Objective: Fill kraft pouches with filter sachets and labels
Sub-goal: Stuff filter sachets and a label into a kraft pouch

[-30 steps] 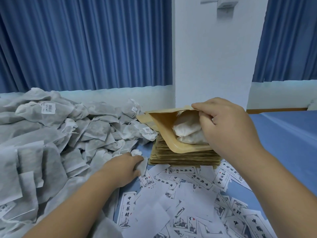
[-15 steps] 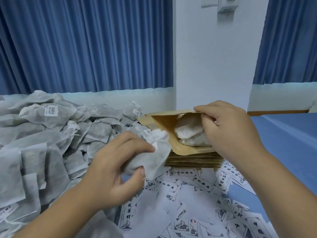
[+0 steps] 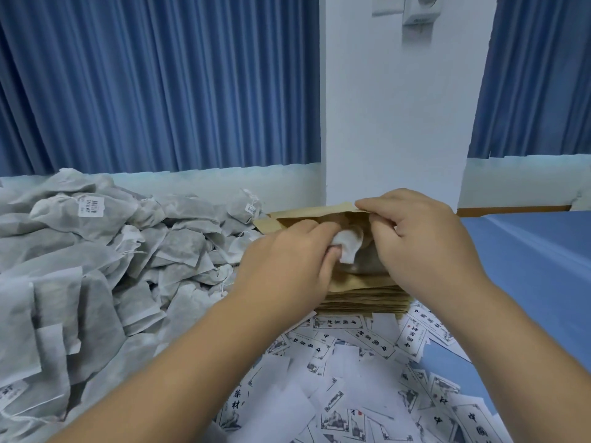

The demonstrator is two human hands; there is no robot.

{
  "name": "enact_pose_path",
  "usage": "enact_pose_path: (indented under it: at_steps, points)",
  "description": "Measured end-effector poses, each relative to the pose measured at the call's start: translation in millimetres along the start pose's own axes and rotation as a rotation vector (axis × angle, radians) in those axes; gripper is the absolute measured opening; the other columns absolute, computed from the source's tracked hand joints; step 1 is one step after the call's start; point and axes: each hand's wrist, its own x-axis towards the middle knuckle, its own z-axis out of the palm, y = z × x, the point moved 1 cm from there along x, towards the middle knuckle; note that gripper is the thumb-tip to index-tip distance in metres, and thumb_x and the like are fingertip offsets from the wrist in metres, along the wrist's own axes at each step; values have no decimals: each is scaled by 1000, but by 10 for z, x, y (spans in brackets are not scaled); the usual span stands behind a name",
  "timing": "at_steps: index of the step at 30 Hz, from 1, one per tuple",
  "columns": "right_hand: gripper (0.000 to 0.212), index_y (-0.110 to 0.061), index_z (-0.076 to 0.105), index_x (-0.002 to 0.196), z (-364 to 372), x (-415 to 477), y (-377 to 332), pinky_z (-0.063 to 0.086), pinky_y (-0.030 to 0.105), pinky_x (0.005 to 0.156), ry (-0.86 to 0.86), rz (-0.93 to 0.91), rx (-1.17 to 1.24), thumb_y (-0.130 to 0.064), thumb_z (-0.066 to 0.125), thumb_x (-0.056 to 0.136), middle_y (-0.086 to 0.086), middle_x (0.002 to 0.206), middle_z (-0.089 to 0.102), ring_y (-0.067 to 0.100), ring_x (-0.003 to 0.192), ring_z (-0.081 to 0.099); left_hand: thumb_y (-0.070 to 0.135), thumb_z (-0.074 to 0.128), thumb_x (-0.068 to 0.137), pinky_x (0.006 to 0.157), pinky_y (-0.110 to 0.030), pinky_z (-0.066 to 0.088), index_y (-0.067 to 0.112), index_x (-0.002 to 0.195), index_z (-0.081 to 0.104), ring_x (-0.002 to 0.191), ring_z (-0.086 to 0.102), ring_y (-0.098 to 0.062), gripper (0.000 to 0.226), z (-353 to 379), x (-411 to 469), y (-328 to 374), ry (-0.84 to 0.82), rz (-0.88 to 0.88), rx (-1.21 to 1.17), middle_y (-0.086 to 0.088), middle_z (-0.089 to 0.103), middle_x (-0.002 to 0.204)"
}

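— How do the arms lie?
— Both forearms (image 3: 179,362) reach forward from the lower corners and converge at the middle.
— The left hand (image 3: 287,263)?
— Knuckles up, fingers (image 3: 315,230) curled, thumb tucked beneath, pinching a white sachet (image 3: 350,243).
— And the right hand (image 3: 422,251)?
— Just beside the left, back of the hand up and wrist raised. Its fingers are bent downward and pinch the upper lip of the kraft pouch (image 3: 303,214).

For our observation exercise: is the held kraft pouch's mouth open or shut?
Open: the right hand holds up the lip of the kraft pouch; the left hand pushes a sachet inside.
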Motion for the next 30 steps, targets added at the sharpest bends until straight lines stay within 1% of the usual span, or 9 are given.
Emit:
enact_pose_path:
  at_steps: [7,9,11,15,17,21,23,26,30]
  points:
    - [30,-30,71,104,1,-1,-17,49,41,81,11,-18,41,-16,49,87,-6,102,66,22,97,59,26,68,80,46,-23,13,23,71,56,57,53,-23,15,143,231,114,-49,-91,360,3,51,63]
    - [30,-29,71,101,17,-8,-20,49,41,80,12,-23,39,-15,49,87,-5,101,66,23,96,60,17,64,78,45,-25,15,22,61,35,59,42,-23,34,232,299,109,-82,-109,361,3,35,59]
    - [27,-26,71,97,44,-20,-25,50,41,77,6,-33,35,-15,49,87,-3,97,65,25,93,59,11,63,78,50,-28,27,20,60,29,64,49,-24,40,279,378,143,-119,-124,343,2,41,63]
    - [30,-31,71,103,46,-7,9,49,41,79,9,9,29,-17,49,87,-4,101,64,25,97,59,8,56,84,66,-35,44,15,90,55,92,60,-32,9,306,388,151,-232,-121,65,-10,59,91]
    - [30,-32,70,104,12,19,47,49,41,81,33,27,27,-18,49,87,-4,101,64,24,98,59,7,53,86,78,-41,49,12,110,57,98,56,-32,25,274,249,117,-176,48,-118,-9,57,104]
    - [31,-32,70,104,-9,48,77,49,42,83,14,36,26,-17,50,86,-5,101,65,21,98,58,15,60,88,85,-22,48,22,117,64,97,57,1,31,57,-230,57,-50,193,-367,7,62,120]
    - [31,-32,70,104,-6,44,79,49,42,81,6,37,21,-17,50,87,-5,100,65,21,96,58,39,58,88,75,-19,47,38,103,64,79,54,7,16,-21,-435,-19,-242,82,-357,21,61,97]
    - [31,-31,70,106,-15,41,80,49,41,82,-12,34,19,-17,49,87,-5,102,64,19,98,57,73,61,67,71,-20,46,51,114,51,81,51,9,52,23,-668,-165,-774,-112,-192,28,53,100]
    - [31,-32,69,108,-10,44,76,49,41,85,-23,41,16,-18,49,88,-7,105,64,17,100,57,65,74,60,84,-26,47,53,120,43,97,51,2,69,146,-868,-225,-990,-151,-126,24,49,111]
